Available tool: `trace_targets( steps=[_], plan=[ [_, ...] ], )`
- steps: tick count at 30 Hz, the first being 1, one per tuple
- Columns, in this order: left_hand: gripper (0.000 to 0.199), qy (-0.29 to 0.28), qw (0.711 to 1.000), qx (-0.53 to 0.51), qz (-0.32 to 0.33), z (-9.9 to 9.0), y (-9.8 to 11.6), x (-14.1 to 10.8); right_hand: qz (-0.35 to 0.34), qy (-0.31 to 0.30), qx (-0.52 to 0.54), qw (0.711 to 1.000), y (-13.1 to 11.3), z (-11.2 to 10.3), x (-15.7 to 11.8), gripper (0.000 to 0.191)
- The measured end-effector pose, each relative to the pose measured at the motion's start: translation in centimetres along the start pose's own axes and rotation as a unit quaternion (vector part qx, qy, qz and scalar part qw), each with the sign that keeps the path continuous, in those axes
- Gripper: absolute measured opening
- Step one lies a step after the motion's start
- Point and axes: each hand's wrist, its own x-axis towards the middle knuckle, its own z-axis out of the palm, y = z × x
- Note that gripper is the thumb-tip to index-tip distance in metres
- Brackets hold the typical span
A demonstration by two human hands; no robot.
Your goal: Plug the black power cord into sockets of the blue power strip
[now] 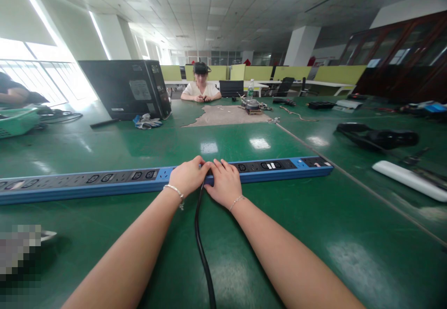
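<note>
A long blue power strip (115,189) with black sockets lies across the green table in front of me. My left hand (188,177) is closed over its middle, thumb and fingertips drawn together at the strip's top. Right beside it, my right hand (224,182) grips the strip, with fingers bent over the far edge and the thumb on the near side. Both hands touch each other. A black cable (201,239) runs from between them toward me. Its upper end is hidden under my fingers, so I cannot tell whether it is attached to the strip.
A black computer case (131,88) stands at the back left, with gloves (147,121) beside it. Across the table sits a person (200,88). A water bottle (250,89), a black item (379,136) and a white bar (408,180) lie rightward. A green basket (19,122) is far left.
</note>
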Motion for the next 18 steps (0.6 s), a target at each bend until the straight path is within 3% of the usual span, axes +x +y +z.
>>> trace_targets(
  steps=[1,3,5,8,12,18],
  plan=[
    [0.046,-0.006,0.999,-0.013,0.032,0.0,-0.8,-0.1,0.001,-0.001,-0.002,1.0,0.0,0.0,0.0,0.061],
    [0.044,0.039,0.995,0.003,0.093,0.3,-2.6,-0.4,0.002,-0.004,-0.003,1.0,-0.1,0.0,0.0,0.063],
    [0.042,0.11,0.989,0.041,0.092,1.0,-4.2,-1.1,0.002,0.001,0.002,1.0,-0.2,-0.1,-0.1,0.066],
    [0.048,0.112,0.985,0.089,0.101,2.1,-5.6,-1.8,-0.042,0.016,0.024,0.999,-0.5,-0.6,-0.1,0.063],
    [0.058,0.105,0.985,0.093,0.097,2.6,-5.7,-1.9,-0.125,0.021,0.055,0.99,-0.7,-0.9,0.1,0.044],
    [0.055,0.125,0.985,0.076,0.092,2.6,-5.4,-1.5,-0.094,0.017,0.055,0.994,-1.3,-0.7,1.0,0.039]
  ],
)
